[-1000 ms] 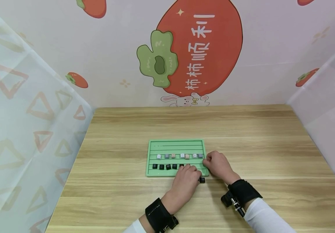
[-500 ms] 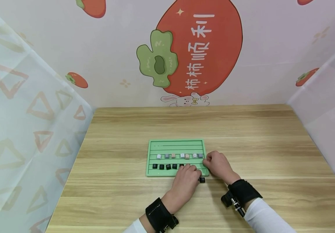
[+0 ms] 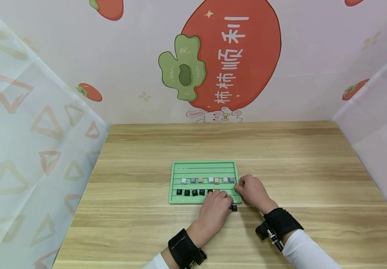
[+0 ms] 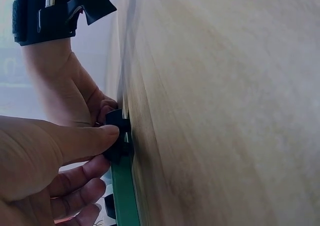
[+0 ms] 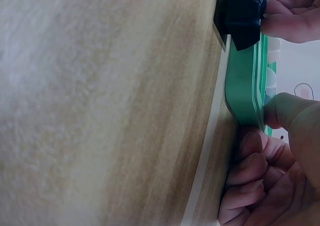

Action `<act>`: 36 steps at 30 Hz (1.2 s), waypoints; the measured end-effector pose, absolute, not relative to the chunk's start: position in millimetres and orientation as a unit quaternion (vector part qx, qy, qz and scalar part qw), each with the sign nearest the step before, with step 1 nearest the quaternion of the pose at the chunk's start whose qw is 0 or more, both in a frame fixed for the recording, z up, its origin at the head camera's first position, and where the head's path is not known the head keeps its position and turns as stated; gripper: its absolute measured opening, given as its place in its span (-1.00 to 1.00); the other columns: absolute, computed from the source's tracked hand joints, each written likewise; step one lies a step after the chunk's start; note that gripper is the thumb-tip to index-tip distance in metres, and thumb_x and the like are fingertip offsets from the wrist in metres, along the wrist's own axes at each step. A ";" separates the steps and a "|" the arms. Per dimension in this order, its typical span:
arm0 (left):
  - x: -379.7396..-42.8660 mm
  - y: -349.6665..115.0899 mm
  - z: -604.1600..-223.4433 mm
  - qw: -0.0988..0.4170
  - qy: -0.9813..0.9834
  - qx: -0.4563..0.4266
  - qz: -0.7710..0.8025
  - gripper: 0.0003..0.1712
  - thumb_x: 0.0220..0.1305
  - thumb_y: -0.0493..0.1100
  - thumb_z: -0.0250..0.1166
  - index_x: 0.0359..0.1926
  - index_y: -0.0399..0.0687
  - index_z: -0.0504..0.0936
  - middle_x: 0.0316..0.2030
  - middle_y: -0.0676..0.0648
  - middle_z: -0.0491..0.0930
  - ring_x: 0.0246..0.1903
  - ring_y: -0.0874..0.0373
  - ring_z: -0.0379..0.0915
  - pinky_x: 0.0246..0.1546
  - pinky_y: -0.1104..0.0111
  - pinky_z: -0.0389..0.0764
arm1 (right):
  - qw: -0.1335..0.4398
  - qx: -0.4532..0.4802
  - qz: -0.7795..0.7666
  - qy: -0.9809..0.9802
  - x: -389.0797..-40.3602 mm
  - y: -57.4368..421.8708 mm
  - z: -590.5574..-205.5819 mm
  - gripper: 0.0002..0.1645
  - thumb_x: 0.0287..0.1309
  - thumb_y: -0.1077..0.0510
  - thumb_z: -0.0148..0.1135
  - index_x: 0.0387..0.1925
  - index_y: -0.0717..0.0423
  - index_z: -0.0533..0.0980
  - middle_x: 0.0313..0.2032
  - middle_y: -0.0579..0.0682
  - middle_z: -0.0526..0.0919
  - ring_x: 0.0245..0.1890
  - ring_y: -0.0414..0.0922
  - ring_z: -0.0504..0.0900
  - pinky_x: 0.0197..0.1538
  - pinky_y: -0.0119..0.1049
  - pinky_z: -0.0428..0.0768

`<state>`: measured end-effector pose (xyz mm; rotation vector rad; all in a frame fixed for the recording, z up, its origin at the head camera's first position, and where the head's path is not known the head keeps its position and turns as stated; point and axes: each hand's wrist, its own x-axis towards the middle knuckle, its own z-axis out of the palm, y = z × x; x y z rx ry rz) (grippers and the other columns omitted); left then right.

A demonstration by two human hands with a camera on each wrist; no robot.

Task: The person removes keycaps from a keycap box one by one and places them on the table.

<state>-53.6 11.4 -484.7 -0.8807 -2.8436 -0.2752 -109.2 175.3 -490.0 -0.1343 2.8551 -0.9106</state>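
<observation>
A green board (image 3: 204, 171) with ridged lines lies on the table. My left hand (image 3: 215, 209) is over its front right part, thumb and fingers pinching a black keycap (image 4: 114, 153) at the front edge. A second black keycap (image 3: 234, 208) shows just right of those fingers, in front of the board. My right hand (image 3: 254, 192) grips the board's right edge; in the right wrist view its thumb (image 5: 285, 110) presses the corner while the other fingers curl beside it. Black keycaps (image 3: 187, 192) line the board's front row, partly hidden by my left hand.
Several white, grey and pinkish keycaps (image 3: 183, 181) form a spaced row across the board's middle. The wooden table (image 3: 129, 224) extends around it. A printed backdrop (image 3: 132, 67) rises behind, with pale side panels left and right.
</observation>
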 end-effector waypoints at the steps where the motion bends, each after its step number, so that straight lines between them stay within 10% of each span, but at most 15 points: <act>1: -53.7 11.4 -484.6 0.075 -0.949 -0.293 -0.093 -0.81 -0.05 0.02 0.43 -0.41 0.11 0.65 -0.44 0.11 0.50 -0.42 0.19 0.34 -0.42 0.39 0.30 | 0.070 -0.045 -0.302 0.950 -109.2 175.3 -489.8 -0.60 -0.02 0.23 0.15 -0.84 0.07 0.26 -0.82 -0.16 0.17 -0.76 -0.20 0.20 -0.57 -0.36 0.16; 36: -72.9 -9.9 -466.6 0.080 -0.952 -0.263 -0.137 -0.67 -0.01 0.05 0.40 -0.21 0.03 0.69 -0.28 0.07 0.59 -0.30 0.18 0.44 -0.33 0.35 0.44 | 0.067 -0.045 -0.296 0.952 -110.3 175.7 -493.4 -0.61 -0.04 0.21 0.16 -0.85 0.06 0.25 -0.83 -0.16 0.17 -0.76 -0.20 0.18 -0.56 -0.35 0.17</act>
